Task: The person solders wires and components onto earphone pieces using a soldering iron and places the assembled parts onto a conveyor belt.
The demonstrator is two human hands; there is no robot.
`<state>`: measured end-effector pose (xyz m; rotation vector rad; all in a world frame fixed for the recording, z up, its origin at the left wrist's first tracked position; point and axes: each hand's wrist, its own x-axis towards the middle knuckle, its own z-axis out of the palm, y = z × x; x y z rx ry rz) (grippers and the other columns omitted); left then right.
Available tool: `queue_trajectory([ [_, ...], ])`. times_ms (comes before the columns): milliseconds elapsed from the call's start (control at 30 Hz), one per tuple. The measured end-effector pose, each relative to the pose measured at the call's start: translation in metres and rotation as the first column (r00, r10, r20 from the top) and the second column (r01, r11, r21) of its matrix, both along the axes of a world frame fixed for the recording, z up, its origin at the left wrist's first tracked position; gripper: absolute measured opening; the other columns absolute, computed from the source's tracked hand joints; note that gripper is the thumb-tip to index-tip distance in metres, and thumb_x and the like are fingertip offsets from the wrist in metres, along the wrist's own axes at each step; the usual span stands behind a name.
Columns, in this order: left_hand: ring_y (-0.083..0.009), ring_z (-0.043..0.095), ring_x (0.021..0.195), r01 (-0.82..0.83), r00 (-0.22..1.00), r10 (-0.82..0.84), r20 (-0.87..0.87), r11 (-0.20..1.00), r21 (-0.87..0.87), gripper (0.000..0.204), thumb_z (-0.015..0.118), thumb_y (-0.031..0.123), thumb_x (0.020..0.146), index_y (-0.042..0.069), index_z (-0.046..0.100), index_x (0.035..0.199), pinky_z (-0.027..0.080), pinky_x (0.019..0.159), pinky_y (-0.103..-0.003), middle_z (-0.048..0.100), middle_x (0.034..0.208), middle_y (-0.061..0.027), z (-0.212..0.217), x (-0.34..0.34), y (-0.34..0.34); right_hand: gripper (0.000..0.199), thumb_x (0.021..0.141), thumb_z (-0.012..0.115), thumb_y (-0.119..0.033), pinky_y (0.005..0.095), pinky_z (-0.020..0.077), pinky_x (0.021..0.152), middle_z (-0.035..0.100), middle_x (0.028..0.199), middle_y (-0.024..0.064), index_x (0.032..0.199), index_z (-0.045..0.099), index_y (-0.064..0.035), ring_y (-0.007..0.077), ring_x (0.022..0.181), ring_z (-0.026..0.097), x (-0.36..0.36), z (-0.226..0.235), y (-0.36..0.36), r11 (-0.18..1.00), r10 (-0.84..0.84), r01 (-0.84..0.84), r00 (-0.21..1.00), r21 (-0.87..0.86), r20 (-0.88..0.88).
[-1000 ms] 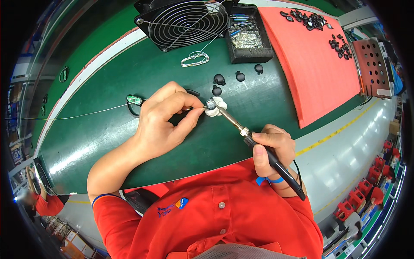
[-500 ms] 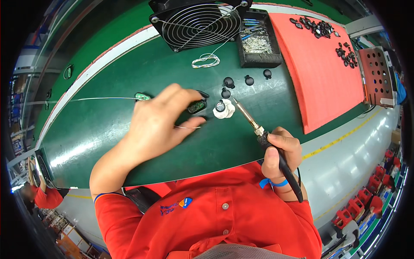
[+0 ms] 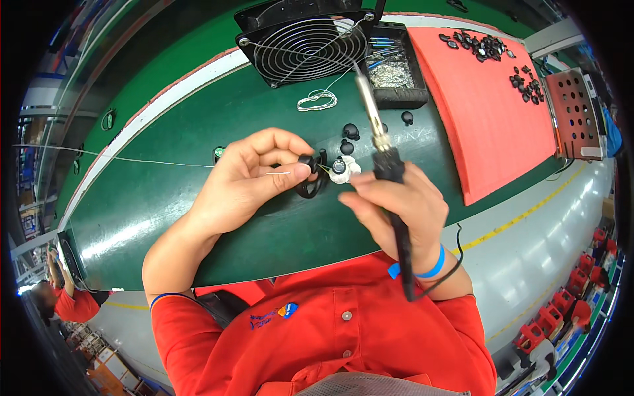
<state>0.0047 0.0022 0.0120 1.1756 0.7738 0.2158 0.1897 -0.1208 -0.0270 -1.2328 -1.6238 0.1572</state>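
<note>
The left hand (image 3: 247,175) is above the dark green smooth worktable (image 3: 152,211), and its thumb and fingertips are pressed together on a black plastic piece with an oval loop (image 3: 310,188). A thin silvery wire (image 3: 276,173) lies along the thumb. Fine yellowish wires (image 3: 324,169) go from the area of this piece toward a small round part with black rim (image 3: 339,166), which sits on an irregular lump of white soft material (image 3: 352,174), just beside the fingertips.

The right hand (image 3: 424,210) carries a soldering iron with black handle and silver metal shaft (image 3: 388,165). The hand is closed around the handle, although its thumb and forefinger stand apart, near the white lump. The iron points away from the person, and its tip appears in front of the black square fan with wire grille (image 3: 310,53); the distance between them I cannot tell.

Behind the lump lie small black round parts (image 3: 351,131). Farther to the right, a pink flat foam sheet (image 3: 489,132) bears many similar pieces.
</note>
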Motion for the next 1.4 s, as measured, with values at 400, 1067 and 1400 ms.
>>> queue_trajectory([
  [400, -0.0067, 0.05, 0.057, 0.097, 0.995, -0.035, -0.097, 0.647, 0.757, 0.028, 0.073, 0.0, 0.073, 0.003, 0.061, 0.098, 0.038, 0.05, -0.022, 0.061, 0.086, -0.0045, -0.012, 0.001, -0.019, 0.028, 0.065, 0.072, 0.01, 0.0272, 0.0443, 0.055, 0.066, 0.077, 0.0058, 0.086, 0.062, -0.0062, 0.0189, 0.061, 0.056, -0.012, -0.003, 0.015, 0.997, -0.053, 0.054, 0.999, -0.052, 0.005],
  [1067, -0.0183, 0.066, 0.07, -0.032, 0.999, -0.018, 0.039, 0.263, 0.964, 0.02, 0.072, -0.002, 0.069, 0.004, 0.062, 0.087, 0.051, 0.055, -0.025, 0.067, 0.094, -0.0079, -0.049, 0.007, -0.017, 0.019, 0.072, 0.068, -0.007, 0.0259, 0.0335, 0.038, 0.051, 0.053, 0.0031, 0.09, 0.062, -0.0007, 0.0152, 0.039, 0.044, 0.012, -0.022, -0.037, 0.999, -0.033, 0.038, 0.97, 0.018, -0.241],
  [1400, -0.0142, 0.059, 0.056, -0.101, 0.993, -0.073, 0.098, -0.041, 0.994, 0.022, 0.072, 0.0, 0.064, 0.006, 0.065, 0.084, 0.042, 0.043, -0.024, 0.066, 0.093, -0.0058, -0.06, 0.007, -0.011, 0.017, 0.08, 0.062, -0.01, 0.0281, 0.0326, 0.038, 0.045, 0.052, 0.0045, 0.089, 0.056, 0.0025, 0.0154, 0.04, 0.041, 0.013, -0.021, -0.036, 0.999, 0.039, -0.036, 0.982, 0.023, -0.186],
])
